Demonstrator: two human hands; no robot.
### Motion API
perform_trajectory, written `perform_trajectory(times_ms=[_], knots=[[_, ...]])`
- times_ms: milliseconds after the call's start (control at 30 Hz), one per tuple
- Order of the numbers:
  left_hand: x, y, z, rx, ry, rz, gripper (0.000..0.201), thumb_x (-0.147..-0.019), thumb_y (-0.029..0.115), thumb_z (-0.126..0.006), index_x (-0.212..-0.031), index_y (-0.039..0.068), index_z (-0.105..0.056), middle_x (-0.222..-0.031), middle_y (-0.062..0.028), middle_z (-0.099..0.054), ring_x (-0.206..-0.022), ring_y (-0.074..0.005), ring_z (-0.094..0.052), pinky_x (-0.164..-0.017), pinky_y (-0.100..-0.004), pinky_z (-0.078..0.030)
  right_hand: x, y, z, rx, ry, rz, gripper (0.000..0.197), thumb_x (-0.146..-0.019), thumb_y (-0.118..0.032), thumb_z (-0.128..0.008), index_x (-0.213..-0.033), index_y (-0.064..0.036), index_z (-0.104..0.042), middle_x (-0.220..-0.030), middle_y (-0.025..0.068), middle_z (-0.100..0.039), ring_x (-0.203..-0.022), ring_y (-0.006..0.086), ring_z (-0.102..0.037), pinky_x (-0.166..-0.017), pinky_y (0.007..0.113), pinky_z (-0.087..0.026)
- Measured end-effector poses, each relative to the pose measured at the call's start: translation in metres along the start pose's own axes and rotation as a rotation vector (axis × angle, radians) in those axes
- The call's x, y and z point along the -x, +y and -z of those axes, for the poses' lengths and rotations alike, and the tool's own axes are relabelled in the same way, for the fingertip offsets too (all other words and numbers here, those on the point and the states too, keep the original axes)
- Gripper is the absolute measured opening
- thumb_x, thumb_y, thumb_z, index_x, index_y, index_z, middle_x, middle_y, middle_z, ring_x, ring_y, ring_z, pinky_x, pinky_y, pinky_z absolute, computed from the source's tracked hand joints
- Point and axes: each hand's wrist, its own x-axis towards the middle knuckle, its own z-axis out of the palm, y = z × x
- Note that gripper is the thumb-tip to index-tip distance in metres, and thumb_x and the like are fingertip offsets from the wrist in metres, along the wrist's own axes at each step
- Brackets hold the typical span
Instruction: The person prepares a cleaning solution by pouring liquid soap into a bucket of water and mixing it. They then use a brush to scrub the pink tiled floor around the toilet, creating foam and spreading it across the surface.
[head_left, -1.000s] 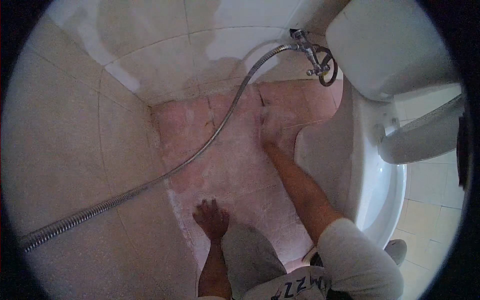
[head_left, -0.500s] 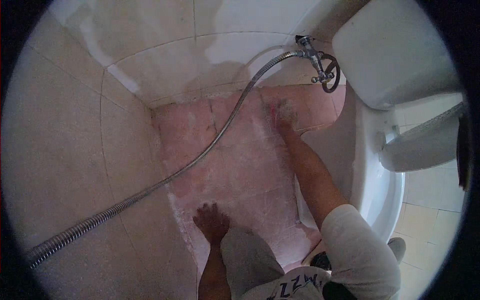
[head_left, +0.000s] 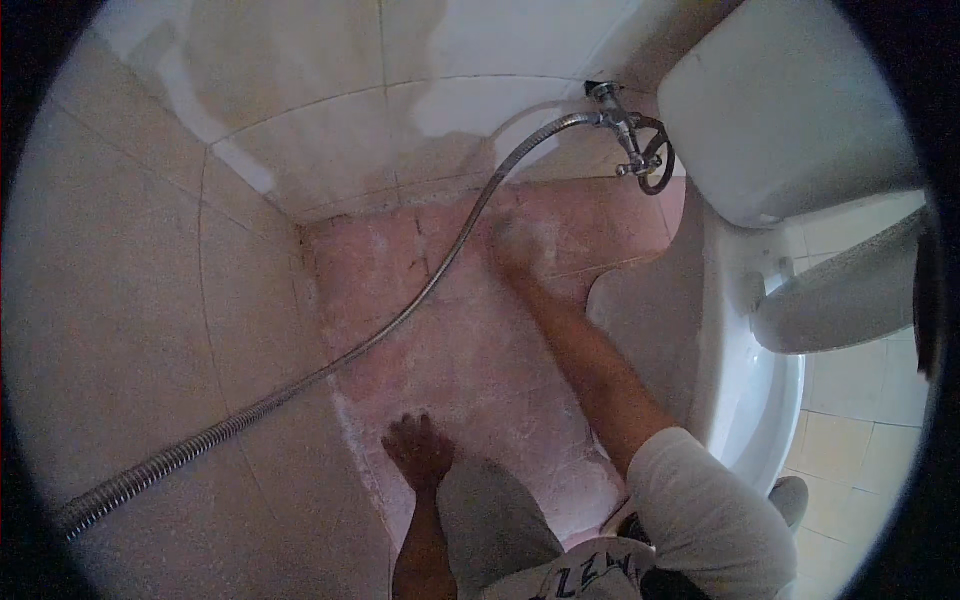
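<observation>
Beige wall tiles (head_left: 150,300) are curving around the left and top of the view, with pale patches showing on the upper ones. Below them a pink tiled floor (head_left: 480,350) is lying in the corner, coated with a whitish soapy film, most thickly along its left edge and near the bottom. A white toilet is filling the right side: its cistern (head_left: 790,110) is sitting at the upper right, its bowl (head_left: 760,400) is bending down beside the floor, and the raised seat (head_left: 850,295) is jutting out to the right.

A long ribbed metal shower hose (head_left: 400,320) is running from the lower left across the wall tiles and the floor up to a chrome tap valve (head_left: 630,140) on the wall just beside the cistern.

The person is crouching over the floor, a grey-clad knee (head_left: 490,520) and a white sleeve (head_left: 700,510) showing at the bottom. The right hand (head_left: 515,250) is stretching far forward and pressing on the wet floor near the back wall, just right of the hose; it is blurred, so I cannot tell whether its fingers are curled around anything. The left hand (head_left: 420,450) is resting flat on the floor close to the knee, fingers spread and holding nothing, well apart from the right hand
</observation>
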Motion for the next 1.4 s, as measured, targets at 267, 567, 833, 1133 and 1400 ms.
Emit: perform_trajectory(times_ms=[267,567,833,1133,1400], knots=[[-0.003,0.001,0.001,-0.048,0.111,-0.062,0.059,-0.083,0.041,-0.059,-0.135,0.014,-0.051,-0.141,-0.0185,-0.04,-0.133,-0.0442,-0.033,-0.109,-0.0664,-0.021,-0.023,0.031,0.034,-0.038,0.036,-0.037,0.033,-0.092,-0.033,-0.052,-0.11,-0.0074,-0.063,-0.102,0.0152,-0.067,-0.095,0.0306,-0.064,-0.082,0.046,-0.047],[-0.004,0.002,-0.007,-0.102,0.097,-0.038,0.061,-0.081,0.042,-0.06,-0.134,0.013,-0.052,-0.142,-0.0205,-0.039,-0.136,-0.0454,-0.029,-0.111,-0.0647,-0.018,0.15,0.003,-0.024,-0.01,-0.04,0.193,0.033,-0.092,-0.033,-0.053,-0.109,-0.0072,-0.063,-0.101,0.0154,-0.067,-0.094,0.0307,-0.064,-0.081,0.046,-0.048],[-0.004,-0.003,-0.005,-0.001,0.101,-0.084,0.059,-0.085,0.041,-0.058,-0.136,0.013,-0.051,-0.142,-0.02,-0.038,-0.135,-0.0458,-0.03,-0.111,-0.0654,-0.019,0.008,0.054,0.037,-0.049,0.087,-0.175,0.033,-0.091,-0.033,-0.053,-0.109,-0.007,-0.063,-0.1,0.0155,-0.067,-0.093,0.0307,-0.065,-0.081,0.046,-0.048],[-0.014,0.002,0.022,0.004,-0.148,0.023,0.058,-0.084,0.041,-0.06,-0.135,0.013,-0.052,-0.139,-0.0206,-0.041,-0.134,-0.0452,-0.033,-0.111,-0.0648,-0.017,0.02,-0.134,-0.043,-0.016,-0.148,0.339,0.033,-0.091,-0.033,-0.054,-0.108,-0.0068,-0.063,-0.099,0.0157,-0.067,-0.092,0.0308,-0.065,-0.08,0.046,-0.048],[-0.017,-0.005,0.032,0.022,-0.144,-0.001,0.058,-0.085,0.039,-0.059,-0.137,0.014,-0.049,-0.139,-0.0202,-0.042,-0.134,-0.0443,-0.033,-0.112,-0.064,-0.018,-0.044,-0.002,0.034,-0.06,0.006,-0.088,0.033,-0.09,-0.033,-0.054,-0.108,-0.0067,-0.063,-0.098,0.0158,-0.067,-0.091,0.0309,-0.065,-0.079,0.046,-0.049]])
